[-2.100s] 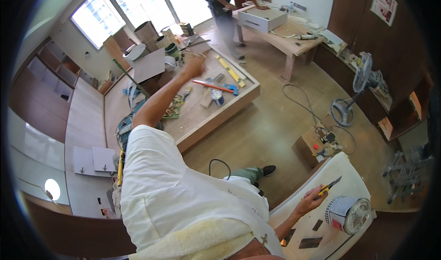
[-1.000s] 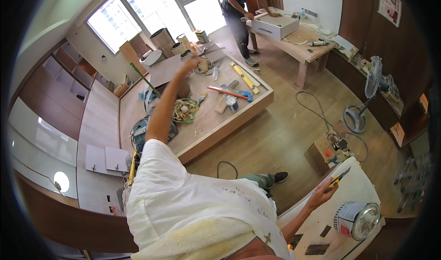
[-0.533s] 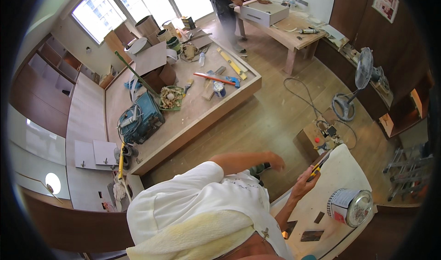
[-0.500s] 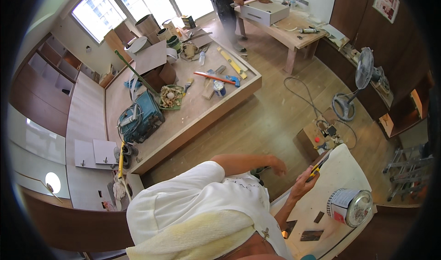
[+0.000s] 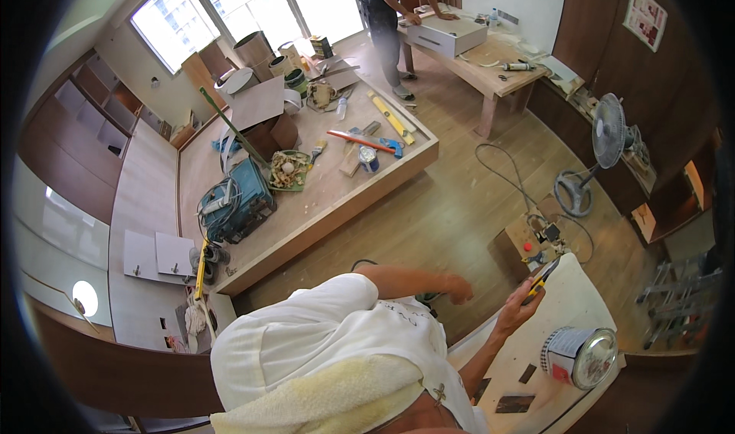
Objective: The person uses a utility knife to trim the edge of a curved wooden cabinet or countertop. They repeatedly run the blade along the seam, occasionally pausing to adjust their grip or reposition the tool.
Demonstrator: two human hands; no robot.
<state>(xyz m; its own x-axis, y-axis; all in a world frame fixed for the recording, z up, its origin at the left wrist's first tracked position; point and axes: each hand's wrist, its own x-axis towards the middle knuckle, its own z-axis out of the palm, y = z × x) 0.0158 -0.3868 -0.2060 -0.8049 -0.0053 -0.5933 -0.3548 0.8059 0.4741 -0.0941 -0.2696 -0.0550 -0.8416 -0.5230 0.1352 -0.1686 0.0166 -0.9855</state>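
Note:
My right hand (image 5: 518, 304) is wrapped round a yellow-and-black utility knife (image 5: 542, 279), whose tip points up and away from me. It is above the far end of a pale work board (image 5: 576, 300). On that board a metal can (image 5: 579, 356) with a printed label stands near the right edge, and dark flat pieces (image 5: 514, 404) lie nearer to me. My left hand (image 5: 457, 289) hangs over the gap before the board. Its fingers curl down out of sight, and nothing shows in it.
A low platform (image 5: 329, 223) at the left carries a blue-green tool case (image 5: 243, 198), a brush, a saw and cans. A standing fan (image 5: 609, 131), a trailing cable (image 5: 511, 172) and a stepladder (image 5: 674, 288) are at the right. Another person (image 5: 388, 20) works at a far table (image 5: 459, 65).
The view has shifted slightly. My left hand is a little lower and nearer to me. My right hand still grips the knife, now slightly farther right over the board.

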